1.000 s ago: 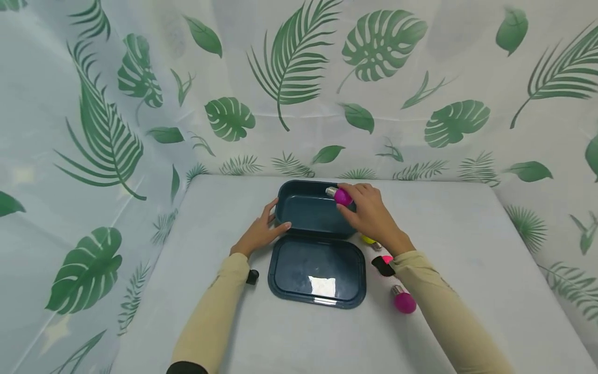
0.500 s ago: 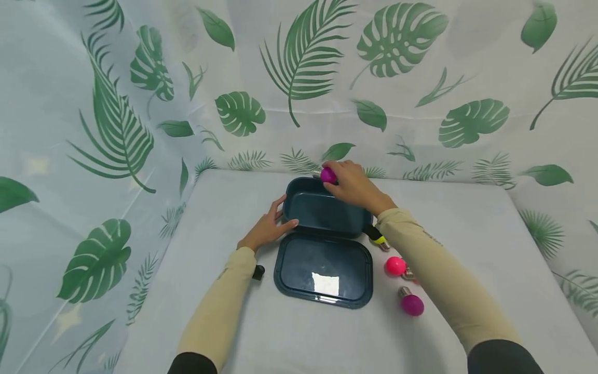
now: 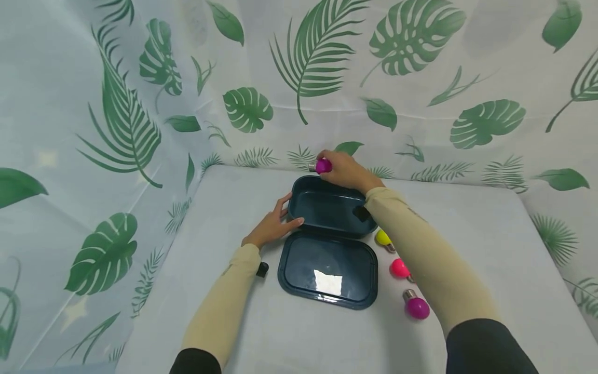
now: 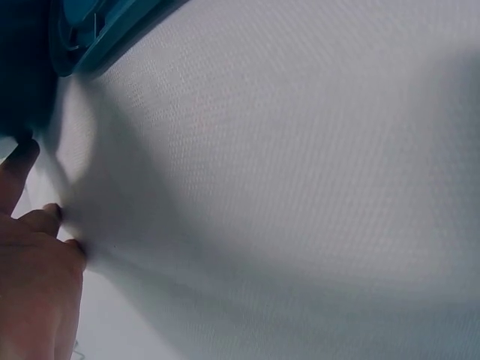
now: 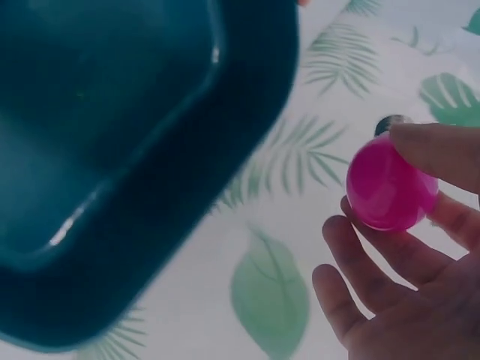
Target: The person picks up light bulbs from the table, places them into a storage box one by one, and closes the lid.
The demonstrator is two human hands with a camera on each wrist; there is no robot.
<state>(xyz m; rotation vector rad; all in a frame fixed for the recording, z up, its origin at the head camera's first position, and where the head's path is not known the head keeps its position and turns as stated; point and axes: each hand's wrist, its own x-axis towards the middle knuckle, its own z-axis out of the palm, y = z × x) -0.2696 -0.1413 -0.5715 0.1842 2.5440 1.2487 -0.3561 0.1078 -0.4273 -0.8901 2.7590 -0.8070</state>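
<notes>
My right hand [image 3: 343,169] pinches a magenta light bulb [image 3: 323,166] by its round globe, beyond the far rim of a dark blue-green box [image 3: 331,221]. In the right wrist view, the thumb and fingers meet on the bulb [image 5: 390,187], whose metal base is partly hidden, while the box [image 5: 247,112] is beside it. My left hand [image 3: 272,227] touches the box's near left corner with spread thumb and fingers; the left wrist view catches one fingertip against the box [image 4: 26,82]. Before the box lies a matching lid [image 3: 329,270], flat on the table.
Right of the box and lid lie a yellow bulb [image 3: 383,238], a bright pink bulb [image 3: 399,268] and another magenta bulb [image 3: 417,307]. My right forearm partly hides that side of the white table [image 3: 341,343]. A leaf-printed curtain [image 3: 327,119] rises behind the table.
My right hand has carried the magenta bulb from above the box's right part, left and away, past its far rim. The left hand has stayed at the corner. The head view has shifted slightly.
</notes>
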